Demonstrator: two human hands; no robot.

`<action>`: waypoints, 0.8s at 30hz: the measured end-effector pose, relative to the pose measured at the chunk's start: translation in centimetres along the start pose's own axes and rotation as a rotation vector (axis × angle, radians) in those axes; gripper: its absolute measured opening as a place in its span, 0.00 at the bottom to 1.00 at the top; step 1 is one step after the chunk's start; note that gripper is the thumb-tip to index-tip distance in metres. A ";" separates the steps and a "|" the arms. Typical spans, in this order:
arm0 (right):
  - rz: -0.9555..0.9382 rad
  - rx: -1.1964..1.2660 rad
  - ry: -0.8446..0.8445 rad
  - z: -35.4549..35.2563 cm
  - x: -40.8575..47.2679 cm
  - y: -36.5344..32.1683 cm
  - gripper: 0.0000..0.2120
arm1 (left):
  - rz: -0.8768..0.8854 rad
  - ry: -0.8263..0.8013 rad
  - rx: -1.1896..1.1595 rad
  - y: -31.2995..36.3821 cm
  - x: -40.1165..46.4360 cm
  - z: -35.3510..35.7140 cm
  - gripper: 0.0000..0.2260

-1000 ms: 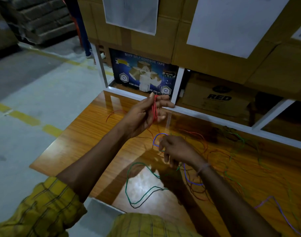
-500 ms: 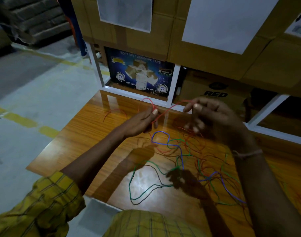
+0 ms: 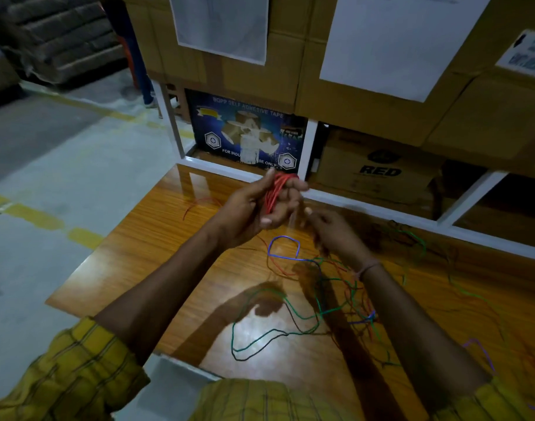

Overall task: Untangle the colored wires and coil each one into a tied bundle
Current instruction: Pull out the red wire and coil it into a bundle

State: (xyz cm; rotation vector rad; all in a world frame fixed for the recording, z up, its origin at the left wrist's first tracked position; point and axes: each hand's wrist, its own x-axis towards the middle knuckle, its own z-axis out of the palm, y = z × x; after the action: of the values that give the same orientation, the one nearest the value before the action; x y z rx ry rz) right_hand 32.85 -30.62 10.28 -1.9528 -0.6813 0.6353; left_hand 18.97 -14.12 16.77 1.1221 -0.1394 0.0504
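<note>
A: Well, the left hand (image 3: 254, 208) sits just above the middle of the frame, fingers curled around a red wire coil (image 3: 276, 192), thumb pressing the loops against the palm.

B: And the right hand (image 3: 336, 235)?

A: Just right of and below it, fingers drawn narrow as if pinching something thin. The frame is blurred there, so whether it grips the red strand cannot be told.

B: Where is the remaining wire?

A: Spread on the wooden table (image 3: 156, 247) below the hands: a blue wire (image 3: 286, 238) looping near the right wrist, a green wire (image 3: 245, 338) and a dark one curving toward the lower middle, all crossing in a tangle (image 3: 351, 302) under the right forearm. More strands trail to the right edge.

B: How will the wire likely handle?

A: Light and thin, probably springy; loops look apt to slip off the fingers if the thumb eases. The covering seems smooth.

B: So where should the person take hold?

A: Probably keep the coil clamped at one side, and pinch the free strand close to it, feeding short lengths so the tangle is not dragged along.
</note>
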 end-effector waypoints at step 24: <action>-0.363 0.923 -0.311 -10.6 -8.0 -3.5 0.17 | -0.205 0.164 0.820 -5.3 1.0 -0.8 0.25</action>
State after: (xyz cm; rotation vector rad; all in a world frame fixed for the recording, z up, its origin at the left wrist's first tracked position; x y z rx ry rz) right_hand 33.59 -41.09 19.09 -0.8652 -0.7287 0.8365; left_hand 20.62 -15.77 11.84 1.9373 0.1635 0.0153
